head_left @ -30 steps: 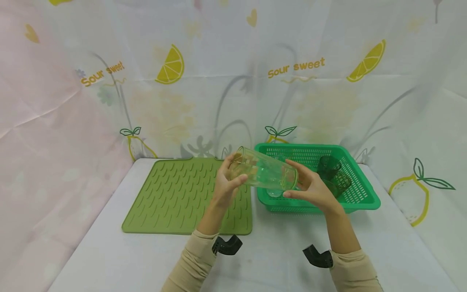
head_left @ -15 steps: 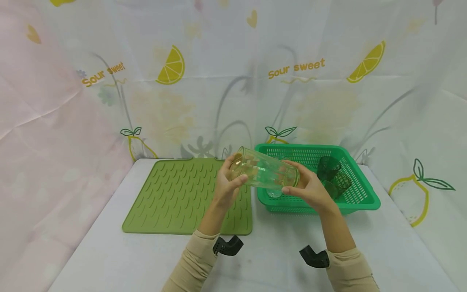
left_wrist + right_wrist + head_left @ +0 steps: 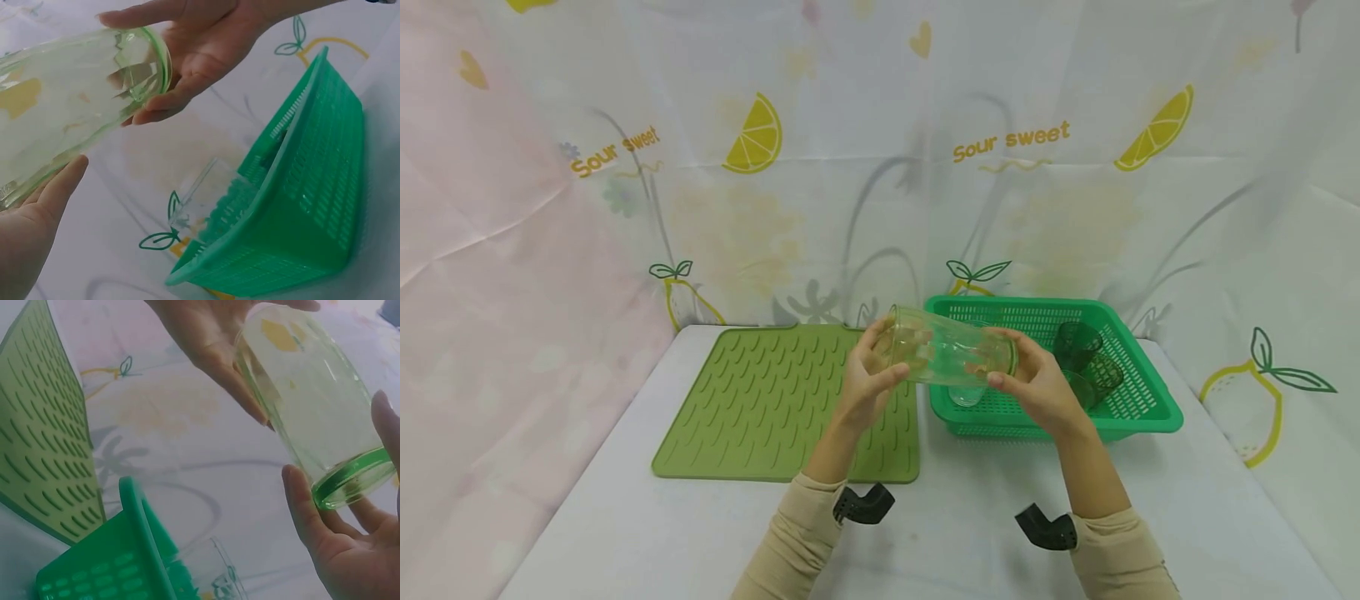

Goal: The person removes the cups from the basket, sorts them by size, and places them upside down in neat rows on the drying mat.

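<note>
A tall, pale green transparent drinking glass [image 3: 951, 346] is held on its side in the air, overlapping the basket's left part in the head view. My left hand [image 3: 867, 379] grips its left end, thumb in front and fingers behind. At the other end, my right hand [image 3: 1039, 385] holds the glass around its thick green base, which shows plainly in the right wrist view. From the left wrist, the glass [image 3: 56, 100] slants across the upper left, the right hand [image 3: 200, 56] cupping its base.
A green plastic basket [image 3: 1150, 367] stands at the right. In it lie dark tinted glasses [image 3: 1077, 346] and a clear glass [image 3: 206, 194]. To the left, a flat olive-green ridged mat [image 3: 752, 408] covers part of the white table [image 3: 955, 517]. A printed curtain [image 3: 850, 108] hangs behind.
The glass has tipped a little closer to level. My right hand has shifted slightly left and its thumb has come up at the base; the left hand stays nearly still.
</note>
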